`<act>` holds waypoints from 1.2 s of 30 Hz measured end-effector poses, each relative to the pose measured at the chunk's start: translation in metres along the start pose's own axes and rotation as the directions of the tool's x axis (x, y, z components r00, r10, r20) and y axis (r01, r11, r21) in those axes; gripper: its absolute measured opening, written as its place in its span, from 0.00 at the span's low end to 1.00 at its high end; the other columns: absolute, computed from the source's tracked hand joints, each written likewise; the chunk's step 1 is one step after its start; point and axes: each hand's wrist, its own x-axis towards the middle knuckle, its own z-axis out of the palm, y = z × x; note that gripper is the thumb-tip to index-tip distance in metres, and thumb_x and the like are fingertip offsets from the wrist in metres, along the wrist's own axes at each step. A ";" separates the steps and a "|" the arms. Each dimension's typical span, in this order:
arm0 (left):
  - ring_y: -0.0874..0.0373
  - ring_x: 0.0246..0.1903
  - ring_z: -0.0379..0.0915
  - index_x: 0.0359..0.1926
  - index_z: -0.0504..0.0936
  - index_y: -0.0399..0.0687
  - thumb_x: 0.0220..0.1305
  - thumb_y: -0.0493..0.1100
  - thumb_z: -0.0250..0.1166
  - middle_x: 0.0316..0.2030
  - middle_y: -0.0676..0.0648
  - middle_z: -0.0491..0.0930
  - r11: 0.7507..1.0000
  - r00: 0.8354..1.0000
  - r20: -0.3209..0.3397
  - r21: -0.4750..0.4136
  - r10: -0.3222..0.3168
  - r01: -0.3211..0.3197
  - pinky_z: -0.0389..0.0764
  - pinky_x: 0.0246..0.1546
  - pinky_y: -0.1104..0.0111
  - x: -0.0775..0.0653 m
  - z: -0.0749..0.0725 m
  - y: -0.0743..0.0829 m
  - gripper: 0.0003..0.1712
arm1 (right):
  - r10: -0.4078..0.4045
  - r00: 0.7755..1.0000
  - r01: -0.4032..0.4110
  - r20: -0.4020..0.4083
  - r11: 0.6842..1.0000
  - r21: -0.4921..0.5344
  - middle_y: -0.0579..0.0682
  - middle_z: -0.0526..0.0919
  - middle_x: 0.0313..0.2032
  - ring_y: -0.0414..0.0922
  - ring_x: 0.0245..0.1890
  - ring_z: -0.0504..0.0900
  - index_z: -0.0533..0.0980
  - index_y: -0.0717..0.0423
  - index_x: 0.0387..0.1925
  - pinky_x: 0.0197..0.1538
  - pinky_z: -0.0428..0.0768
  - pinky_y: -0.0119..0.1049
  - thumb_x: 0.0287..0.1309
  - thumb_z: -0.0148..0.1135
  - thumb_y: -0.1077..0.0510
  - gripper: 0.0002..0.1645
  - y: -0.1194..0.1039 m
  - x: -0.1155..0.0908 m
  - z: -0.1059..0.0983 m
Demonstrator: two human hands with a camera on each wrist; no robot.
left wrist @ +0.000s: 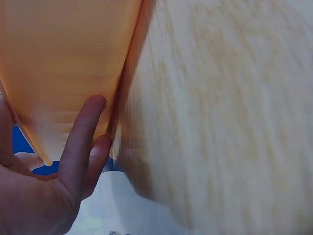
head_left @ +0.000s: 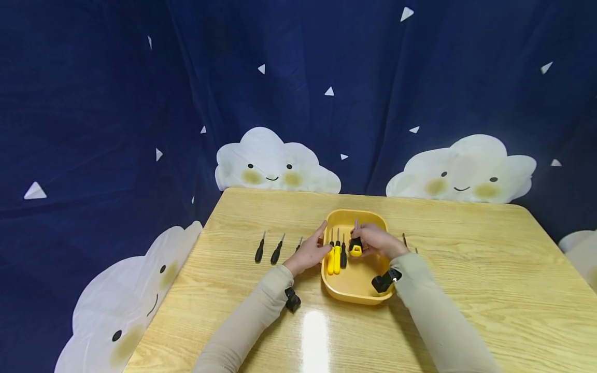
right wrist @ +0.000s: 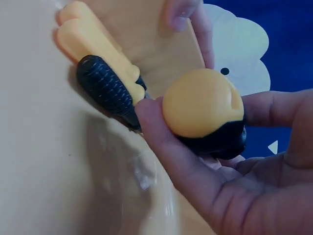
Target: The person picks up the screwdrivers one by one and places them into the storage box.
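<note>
A yellow plastic bin (head_left: 353,297) stands on the table. My right hand (head_left: 377,240) grips the black-and-yellow handle of a screwdriver (head_left: 356,248) over the bin, shaft pointing away from me; the round yellow handle end (right wrist: 198,103) faces the right wrist camera. Inside, along the left wall, lie two yellow-handled screwdrivers (head_left: 337,260) and a black-handled screwdriver (head_left: 343,256). My left hand (head_left: 309,255) holds the bin's left wall, thumb over the rim and fingers (left wrist: 83,132) against the outside.
Left of the bin, two black-handled screwdrivers (head_left: 275,253) lie on the wooden table (head_left: 233,300), and a third (head_left: 299,243) is partly hidden by my left hand. Thin shafts (head_left: 404,239) show beside my right wrist. A dark blue cloud-print curtain (head_left: 298,62) hangs behind.
</note>
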 end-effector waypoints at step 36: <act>0.53 0.43 0.75 0.75 0.44 0.63 0.66 0.43 0.57 0.52 0.39 0.72 1.000 1.000 -0.003 0.007 0.024 -0.024 0.83 0.31 0.65 0.000 -0.001 0.001 0.43 | 0.015 0.978 -0.115 -0.207 0.871 -0.477 0.58 0.72 0.27 0.47 0.15 0.78 0.68 0.64 0.29 0.21 0.83 0.42 0.55 0.61 0.59 0.12 0.008 0.007 0.018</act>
